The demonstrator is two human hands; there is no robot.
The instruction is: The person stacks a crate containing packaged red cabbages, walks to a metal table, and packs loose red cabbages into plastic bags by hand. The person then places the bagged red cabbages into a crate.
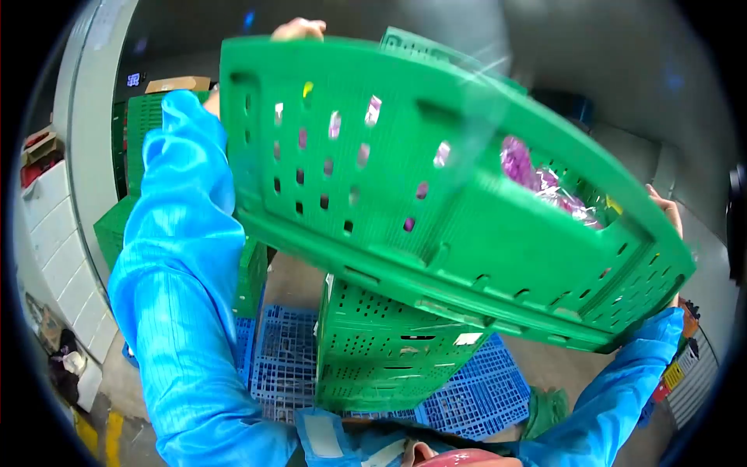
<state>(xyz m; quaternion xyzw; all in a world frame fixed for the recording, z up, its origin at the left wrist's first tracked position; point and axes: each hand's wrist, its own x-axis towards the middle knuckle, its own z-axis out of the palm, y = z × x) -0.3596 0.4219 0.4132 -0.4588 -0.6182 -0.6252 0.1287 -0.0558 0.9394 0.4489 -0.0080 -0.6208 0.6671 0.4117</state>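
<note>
A large green plastic crate fills the middle of the view, tilted and raised in front of me. Purple items in clear plastic wrap show through its side opening and slots; their kind is not clear. My left hand curls its fingers over the crate's upper left edge. At the opposite end, my right hand grips the crate's right side, mostly hidden behind it. Blue sleeves cover both arms. Below stands a stack of green crates, partly covered by the lifted crate.
Blue plastic pallets lie under the stack. More green crates stand at the left, with a cardboard box on top. A green net bag lies on the floor at the right. A white block wall borders the left side.
</note>
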